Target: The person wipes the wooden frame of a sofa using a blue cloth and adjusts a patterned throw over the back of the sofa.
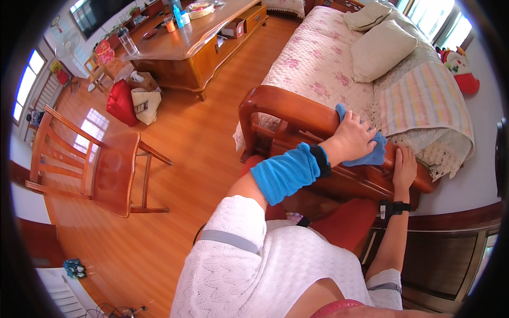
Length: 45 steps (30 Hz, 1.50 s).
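Observation:
My left hand point(354, 137) lies palm down on a blue cloth point(368, 155), pressing it against the top of a polished wooden sofa armrest point(296, 102). Bunched parts of the cloth stick out past the fingers on both sides. My left forearm wears a blue sleeve cover, with a black band at the wrist. Farther along the same armrest, near the wall, my right hand point(405, 167) rests with its fingers over the wood and holds no loose object. Its thumb is hard to make out. A quilted floral sofa cover point(314, 59) spreads over the seat beyond the armrest.
Cushions point(383, 49) and a striped towel point(427, 97) lie on the sofa. A wooden chair point(115, 175) stands on the left. Bags point(146, 104) sit on the floor by a wooden coffee table point(163, 65) holding bottles. A dark cabinet point(433, 262) is at lower right.

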Each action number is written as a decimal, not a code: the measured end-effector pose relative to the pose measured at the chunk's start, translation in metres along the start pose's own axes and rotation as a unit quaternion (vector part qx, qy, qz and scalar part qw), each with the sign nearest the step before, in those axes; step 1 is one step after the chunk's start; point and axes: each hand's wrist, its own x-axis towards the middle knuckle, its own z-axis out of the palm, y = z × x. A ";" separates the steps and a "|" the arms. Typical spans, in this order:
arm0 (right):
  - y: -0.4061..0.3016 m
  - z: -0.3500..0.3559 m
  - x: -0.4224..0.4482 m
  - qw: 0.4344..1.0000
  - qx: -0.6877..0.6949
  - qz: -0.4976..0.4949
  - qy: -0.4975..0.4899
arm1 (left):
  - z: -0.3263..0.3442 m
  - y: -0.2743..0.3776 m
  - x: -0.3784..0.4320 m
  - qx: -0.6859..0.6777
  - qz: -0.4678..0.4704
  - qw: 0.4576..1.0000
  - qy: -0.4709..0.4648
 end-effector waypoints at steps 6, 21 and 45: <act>0.006 0.003 -0.002 1.000 -0.003 -0.003 0.028 | -0.027 -0.089 -0.021 0.013 0.030 0.999 0.016; 0.004 0.006 -0.001 0.999 0.003 0.005 0.037 | 0.000 -0.257 -0.160 -0.707 -0.438 0.529 0.167; -0.004 0.004 -0.002 0.997 0.032 0.003 0.074 | -0.065 -0.204 -0.076 -0.047 -0.296 0.953 0.042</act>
